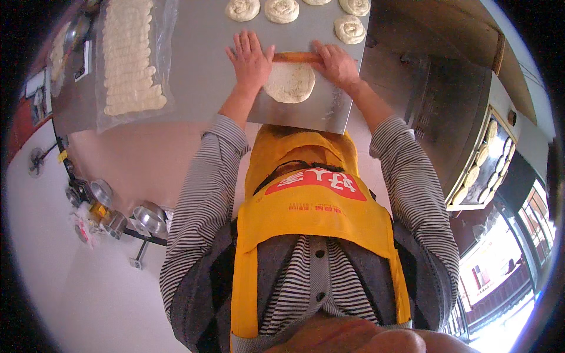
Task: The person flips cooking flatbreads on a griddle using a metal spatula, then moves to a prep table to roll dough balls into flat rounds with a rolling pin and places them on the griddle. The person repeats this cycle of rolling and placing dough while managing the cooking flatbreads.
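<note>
A flattened round of pale dough (291, 85) lies near the front edge of the metal worktop (200, 70). Across its far edge runs a short wooden rolling pin (296, 57). My left hand (252, 63) presses the pin's left end with its palm, fingers stretched out and apart. At the other end, my right hand (337, 63) bends its fingers over the pin; the palm side is hidden. Beyond my hands sit several coiled dough rounds, among them one coil (281, 10) at the far middle and another coil (350, 29) by the right edge.
On the left, rows of dough pieces (132, 59) lie on a clear plastic sheet (168, 70). A tray (456, 203) of flat dough pieces stands at the right. Metal pots (150, 217) sit at the lower left. The worktop's corner (342, 130) is close in front of me.
</note>
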A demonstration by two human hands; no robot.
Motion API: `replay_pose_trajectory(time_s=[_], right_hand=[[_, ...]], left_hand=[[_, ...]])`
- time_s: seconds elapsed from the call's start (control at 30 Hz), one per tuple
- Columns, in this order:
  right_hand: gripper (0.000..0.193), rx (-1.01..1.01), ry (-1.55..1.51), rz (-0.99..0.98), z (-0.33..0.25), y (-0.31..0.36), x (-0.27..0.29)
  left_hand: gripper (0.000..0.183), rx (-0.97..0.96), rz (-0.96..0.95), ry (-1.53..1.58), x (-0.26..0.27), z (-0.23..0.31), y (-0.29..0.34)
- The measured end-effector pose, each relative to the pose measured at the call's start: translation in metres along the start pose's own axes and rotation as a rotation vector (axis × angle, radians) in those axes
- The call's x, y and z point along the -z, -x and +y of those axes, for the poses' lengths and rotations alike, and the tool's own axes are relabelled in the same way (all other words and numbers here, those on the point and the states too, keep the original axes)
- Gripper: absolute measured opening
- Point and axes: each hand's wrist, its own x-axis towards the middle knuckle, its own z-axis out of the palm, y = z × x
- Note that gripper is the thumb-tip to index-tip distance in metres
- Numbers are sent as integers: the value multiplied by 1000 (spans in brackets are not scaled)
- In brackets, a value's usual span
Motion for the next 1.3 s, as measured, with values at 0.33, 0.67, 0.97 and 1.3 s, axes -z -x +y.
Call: replay_pose_trajectory(time_s=[0.33,0.67,0.97,1.3], right_hand=[[45,-34,-86,50,-56,121,-29],[59,-55,19,147,-38,84,-31],[49,-86,-103,55,8,11,-7],[53,-115,-129,57,-45,86,-12]], left_hand=[[75,-73,-207,28,36,2,141],[74,-164,-160,-38,25,7,95],[70,-35,-29,-26,0,17,-10],[73,-124,-195,-9,31,8,99]])
